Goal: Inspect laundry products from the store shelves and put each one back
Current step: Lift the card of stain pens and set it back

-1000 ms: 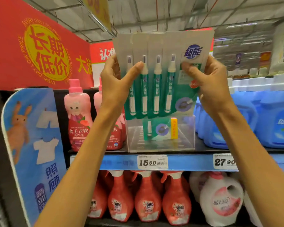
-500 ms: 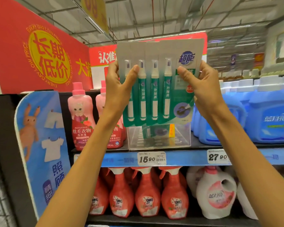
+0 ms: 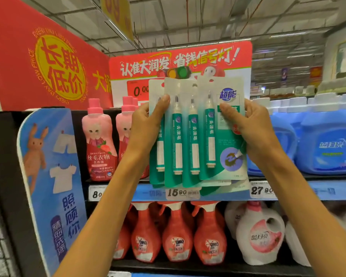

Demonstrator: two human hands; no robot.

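At the left end of the shelf stands a blue display board printed with a rabbit and a shirt. Just right of it, on the upper shelf, stand pink bottles with pink caps, and on the shelf below them a row of red spray bottles.

The left hand is clamped on the left edge of a fan of stain-pen cards, thumb across the front near the top, the other fingers hidden behind. Four or so cards overlap like a hand of playing cards, each with one green-and-white pen sealed upright, so the long axis runs top to bottom. The fan is held up in the air in front of the upper shelf, its lower edges overlapping the shelf's front edge just above the 15.90 price tag.

The right hand is closed on the right edge of the front card, thumb pressed on its printed face. Both hands are level and equally near the cards.

The cards' place on the shelf seems to lie straight behind and slightly below the fan, but they hide it. Returning them probably means squaring the fan into a stack and lowering it forward.

To the right stand blue jugs on the upper shelf and a white jug below.
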